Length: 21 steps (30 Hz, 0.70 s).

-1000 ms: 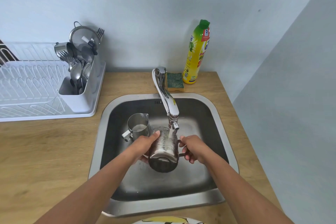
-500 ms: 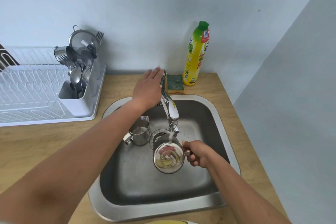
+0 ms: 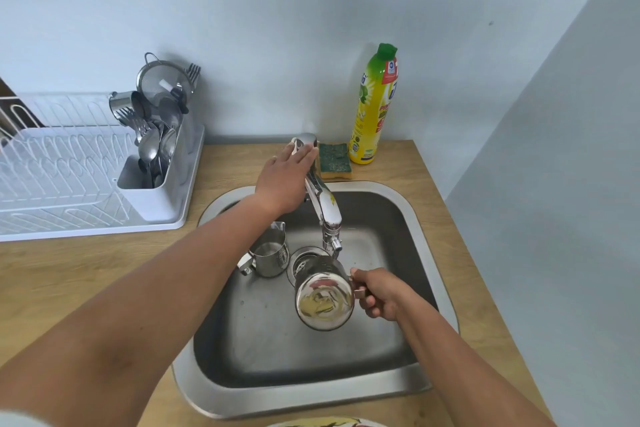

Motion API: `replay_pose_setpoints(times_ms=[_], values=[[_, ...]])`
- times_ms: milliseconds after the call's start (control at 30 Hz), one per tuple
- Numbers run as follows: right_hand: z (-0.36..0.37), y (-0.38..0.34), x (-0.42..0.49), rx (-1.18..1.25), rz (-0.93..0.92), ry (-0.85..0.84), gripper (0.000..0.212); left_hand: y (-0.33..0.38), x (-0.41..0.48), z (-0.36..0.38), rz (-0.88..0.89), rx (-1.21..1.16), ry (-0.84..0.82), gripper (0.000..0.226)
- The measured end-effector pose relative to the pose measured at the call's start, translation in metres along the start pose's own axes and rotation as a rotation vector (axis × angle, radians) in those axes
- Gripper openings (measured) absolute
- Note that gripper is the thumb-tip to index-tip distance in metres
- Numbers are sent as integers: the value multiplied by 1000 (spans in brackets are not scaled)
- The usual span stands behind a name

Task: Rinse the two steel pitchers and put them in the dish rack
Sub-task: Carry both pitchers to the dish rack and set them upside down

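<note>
My right hand (image 3: 379,293) grips the handle of a steel pitcher (image 3: 323,298), tipped with its shiny base toward me, over the steel sink (image 3: 426,239) just below the faucet spout (image 3: 330,218). No water stream shows at the spout. A second steel pitcher (image 3: 269,255) stands upright in the sink to the left of the drain. My left hand (image 3: 285,180) rests on the faucet lever at the back of the sink, fingers laid over it. The white dish rack (image 3: 69,166) sits on the wooden counter to the left.
The rack's cutlery holder (image 3: 152,166) holds spoons, forks, a strainer and a steel cup. A green-and-yellow sponge (image 3: 334,161) and a yellow dish-soap bottle (image 3: 374,107) stand behind the sink. A wall runs close on the right. A plate edge (image 3: 325,423) shows at the bottom.
My left hand let go of the pitcher and reached up onto the faucet lever. The water stream seen a second ago is gone. My right hand keeps the pitcher by its handle.
</note>
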State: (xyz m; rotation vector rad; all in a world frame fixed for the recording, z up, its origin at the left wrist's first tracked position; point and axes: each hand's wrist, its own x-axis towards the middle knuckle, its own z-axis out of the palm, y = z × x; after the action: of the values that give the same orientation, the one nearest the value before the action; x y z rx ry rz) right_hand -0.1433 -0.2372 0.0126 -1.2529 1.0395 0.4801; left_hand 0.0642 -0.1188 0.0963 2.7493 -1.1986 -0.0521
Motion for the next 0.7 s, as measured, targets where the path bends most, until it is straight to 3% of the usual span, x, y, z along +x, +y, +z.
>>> replay_pose_setpoints(times_ms=[100, 167, 267, 433, 567, 700], values=[[2, -2, -5, -34, -26, 18, 45, -4, -5, -5, -22, -131, -36, 75], [1, -3, -6, -49, -59, 63, 42, -8, -23, 1, -104, -299, 26, 69], [-3, -4, -7, -92, -163, 177, 37, -24, -61, 30, -317, -492, 68, 69], [-11, -2, -11, -126, -282, 257, 28, -58, -125, 98, -697, -681, -63, 82], [-10, 1, -14, -81, -286, 265, 27, -55, -148, 132, -819, -889, -102, 34], [-10, 1, -18, 0, -287, 279, 28, -47, -154, 141, -768, -928, -68, 21]])
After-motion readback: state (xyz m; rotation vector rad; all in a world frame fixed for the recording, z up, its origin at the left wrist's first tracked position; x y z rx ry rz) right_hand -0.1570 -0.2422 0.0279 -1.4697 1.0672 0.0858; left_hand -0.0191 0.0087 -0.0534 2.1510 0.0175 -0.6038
